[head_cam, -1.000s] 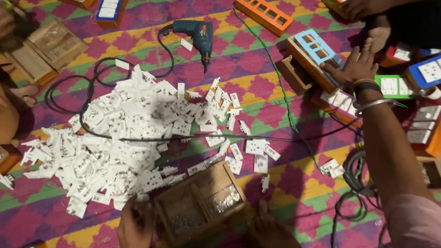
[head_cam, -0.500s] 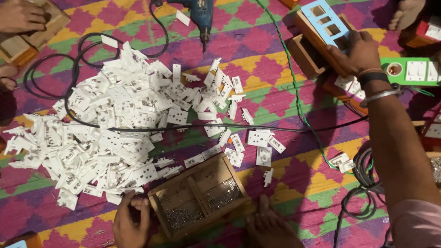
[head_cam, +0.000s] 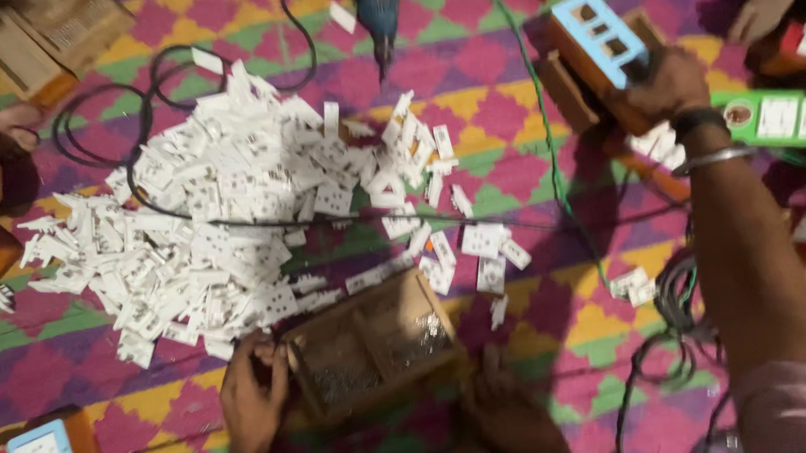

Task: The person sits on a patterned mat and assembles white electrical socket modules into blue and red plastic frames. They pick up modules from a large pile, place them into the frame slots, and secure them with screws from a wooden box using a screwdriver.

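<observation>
My left hand (head_cam: 252,392) is at the bottom, fingers curled on the left edge of a small wooden tray (head_cam: 370,299) with two compartments of small metal screws. My right hand (head_cam: 670,83) reaches far to the upper right and grips a wooden box (head_cam: 577,91) fitted with a blue faceplate (head_cam: 597,32). A big heap of white plastic switch and socket pieces (head_cam: 233,206) lies on the patterned mat just beyond the tray. A foot (head_cam: 508,415), blurred, rests beside the tray's right end.
A blue power drill (head_cam: 380,17) lies at the top with a black cable (head_cam: 149,110) looping over the heap. A green wire (head_cam: 543,132) crosses the mat. There is a green board (head_cam: 770,120) at right, wooden boxes (head_cam: 35,43) at top left, and another person's hand (head_cam: 762,8) at top right.
My left hand has slid from the edge of the white heap onto the tray's left edge. My right hand stays on the blue-faced box. The view has dropped closer to the mat.
</observation>
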Demonstrator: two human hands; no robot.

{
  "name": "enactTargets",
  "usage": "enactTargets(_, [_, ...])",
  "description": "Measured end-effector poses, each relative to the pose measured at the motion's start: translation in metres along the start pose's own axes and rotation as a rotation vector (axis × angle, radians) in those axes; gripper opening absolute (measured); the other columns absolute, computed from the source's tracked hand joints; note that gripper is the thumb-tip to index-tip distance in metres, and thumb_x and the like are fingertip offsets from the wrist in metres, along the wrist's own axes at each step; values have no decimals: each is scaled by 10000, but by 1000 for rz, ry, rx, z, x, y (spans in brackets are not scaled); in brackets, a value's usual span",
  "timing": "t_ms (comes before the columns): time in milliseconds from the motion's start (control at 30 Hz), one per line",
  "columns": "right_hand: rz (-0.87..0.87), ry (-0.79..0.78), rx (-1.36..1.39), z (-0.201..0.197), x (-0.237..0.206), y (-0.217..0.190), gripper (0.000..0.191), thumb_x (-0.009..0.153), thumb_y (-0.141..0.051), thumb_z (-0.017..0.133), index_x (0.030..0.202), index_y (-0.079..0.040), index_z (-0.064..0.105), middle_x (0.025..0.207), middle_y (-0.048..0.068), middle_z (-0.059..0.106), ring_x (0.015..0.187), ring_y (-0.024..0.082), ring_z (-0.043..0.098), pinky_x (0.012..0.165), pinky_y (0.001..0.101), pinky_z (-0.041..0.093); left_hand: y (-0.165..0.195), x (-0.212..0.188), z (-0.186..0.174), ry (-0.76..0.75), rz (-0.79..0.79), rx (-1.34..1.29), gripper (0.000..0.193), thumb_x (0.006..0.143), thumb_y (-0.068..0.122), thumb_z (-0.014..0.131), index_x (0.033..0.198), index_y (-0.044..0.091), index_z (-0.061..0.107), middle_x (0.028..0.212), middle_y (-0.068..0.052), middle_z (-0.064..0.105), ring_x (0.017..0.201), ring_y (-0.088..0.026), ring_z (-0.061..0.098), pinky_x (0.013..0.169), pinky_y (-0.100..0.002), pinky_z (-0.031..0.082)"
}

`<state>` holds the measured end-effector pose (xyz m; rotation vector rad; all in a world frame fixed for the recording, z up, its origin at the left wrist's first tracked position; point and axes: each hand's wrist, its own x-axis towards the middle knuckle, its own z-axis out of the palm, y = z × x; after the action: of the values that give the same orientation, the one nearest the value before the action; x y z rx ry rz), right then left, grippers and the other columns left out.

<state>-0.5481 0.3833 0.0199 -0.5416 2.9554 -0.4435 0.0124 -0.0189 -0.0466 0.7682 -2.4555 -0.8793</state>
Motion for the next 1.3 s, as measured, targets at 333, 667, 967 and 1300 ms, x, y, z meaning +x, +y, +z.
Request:
enactTargets(333, [92,158,224,75,-353,-47,707,668,-365,928,1165,38,627,984,174,667,856,288,647,783,415,542,22,-8,10,-26,101,-12,395,961,197,753,1272,-24,648,955,-133,723,861,-286,705,788,-399,555])
enactTargets(667, [541,54,203,126,-498,-51,873,667,-523,854,1218,101,590,1124,285,662,1010,408,667,924,467,530,37,-21,-35,72,358,55,429,994,171,777,1348,11,594,1009,-110,726,903,-292,696,816,-418,543])
enactTargets(967, [-510,-238,-1036,51,-439,-32,926,800,-172,677,1576,-426,241,1664,126,303,1506,286,285,1209,506,251,28,-21,-47,79,329,-39,441,1009,157,782,1368,-3,583,1025,-104,706,879,-249,696,808,-397,546])
enactTargets(1300, [-1082,-203,-840,19,-372,-42,511,812,-217,702,1306,-318,619,1396,13,584,1331,200,506,1203,578,282,25,-22,-66,107,359,0,452,977,143,785,1365,12,595,1005,-97,693,873,-250,686,794,-406,535])
